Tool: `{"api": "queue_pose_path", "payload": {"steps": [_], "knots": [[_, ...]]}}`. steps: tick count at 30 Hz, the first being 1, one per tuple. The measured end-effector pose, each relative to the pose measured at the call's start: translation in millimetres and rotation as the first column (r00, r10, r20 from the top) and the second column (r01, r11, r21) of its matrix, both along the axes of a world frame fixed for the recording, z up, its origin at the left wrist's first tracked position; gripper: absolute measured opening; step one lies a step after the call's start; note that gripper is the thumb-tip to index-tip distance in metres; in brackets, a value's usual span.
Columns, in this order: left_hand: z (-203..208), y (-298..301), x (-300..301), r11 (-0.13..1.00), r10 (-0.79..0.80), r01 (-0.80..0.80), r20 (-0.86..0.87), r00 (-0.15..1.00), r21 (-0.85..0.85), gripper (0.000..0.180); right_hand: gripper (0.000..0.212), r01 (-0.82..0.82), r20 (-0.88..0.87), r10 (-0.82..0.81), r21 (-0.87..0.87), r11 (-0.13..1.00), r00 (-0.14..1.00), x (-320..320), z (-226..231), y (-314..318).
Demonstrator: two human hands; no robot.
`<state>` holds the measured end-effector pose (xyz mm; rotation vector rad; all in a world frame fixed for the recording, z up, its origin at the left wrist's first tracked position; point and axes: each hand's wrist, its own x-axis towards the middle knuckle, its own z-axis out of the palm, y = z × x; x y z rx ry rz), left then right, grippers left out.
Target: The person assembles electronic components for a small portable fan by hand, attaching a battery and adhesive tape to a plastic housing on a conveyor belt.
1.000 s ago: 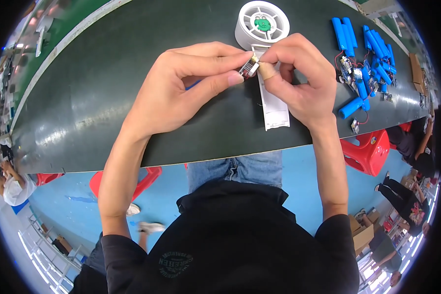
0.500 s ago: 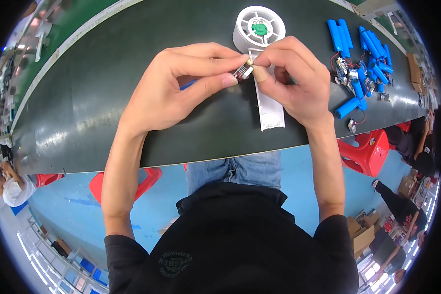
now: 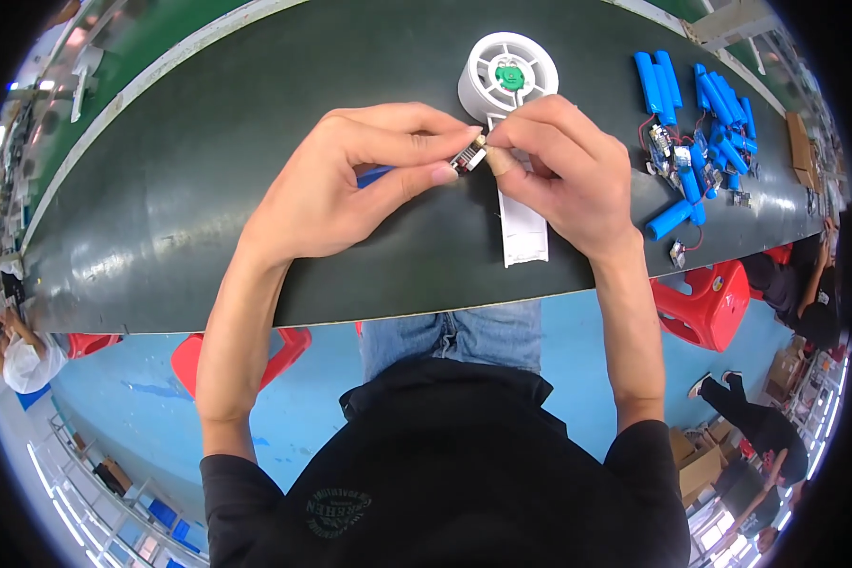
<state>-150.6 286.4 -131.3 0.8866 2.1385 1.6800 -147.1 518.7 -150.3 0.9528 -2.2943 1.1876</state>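
Between thumb and fingertips, my left hand (image 3: 327,185) grips a small circuit board (image 3: 468,157) with pale connectors. Part of a blue battery cell (image 3: 374,176) shows behind that hand's thumb; most of it is hidden. At the board's upper right end, my right hand (image 3: 577,175) is closed in a pinch, and what its fingertips hold is too small to make out. Just beyond lies a white fan-shaped housing (image 3: 473,93) with spokes and a green round board (image 3: 510,78) in its middle. Its white handle (image 3: 523,237) runs toward me, partly under my right hand.
On the right of the dark green table (image 3: 161,218) lies a loose pile of blue battery cells (image 3: 668,220) with wired circuit boards. A cardboard box (image 3: 802,151) stands at the far right edge. Red stools (image 3: 702,305) stand below the table, and other people are at both sides.
Both hands, the board and the white housing sit slightly lower in the picture. The pinch at the board's end continues. A person at lower right has shifted position.
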Motion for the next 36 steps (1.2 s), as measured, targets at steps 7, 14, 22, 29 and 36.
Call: {"api": "queue_pose_path", "payload": {"steps": [7,14,22,29,36], "knots": [[3.7,1.2,0.9,0.999,0.035,-0.034,-0.068,0.997,0.023,0.029,0.020,0.016,-0.057,-0.019,-0.044,0.999,0.998,-1.2,-1.3,-3.2],[8.6,7.4,6.0,0.967,0.129,-0.176,0.240,0.962,0.186,0.033,0.018,0.110,0.050,-0.105,-0.113,0.987,0.993,7.0,3.8,-8.2],[19.5,12.0,4.6,0.964,0.248,-0.256,-0.116,0.962,-0.066,0.026,0.019,0.161,-0.042,-0.163,-0.043,0.986,0.986,7.5,1.4,-10.8],[44.6,23.6,-5.5,0.909,0.204,-0.261,-0.199,0.958,-0.325,0.017,0.022,0.160,-0.141,-0.155,0.025,0.987,0.978,6.1,1.3,-11.7],[46.2,20.8,-17.4,0.902,0.231,-0.210,0.009,0.973,-0.377,0.021,0.021,0.156,-0.154,-0.151,0.023,0.987,0.977,6.1,1.4,-10.5]]}}
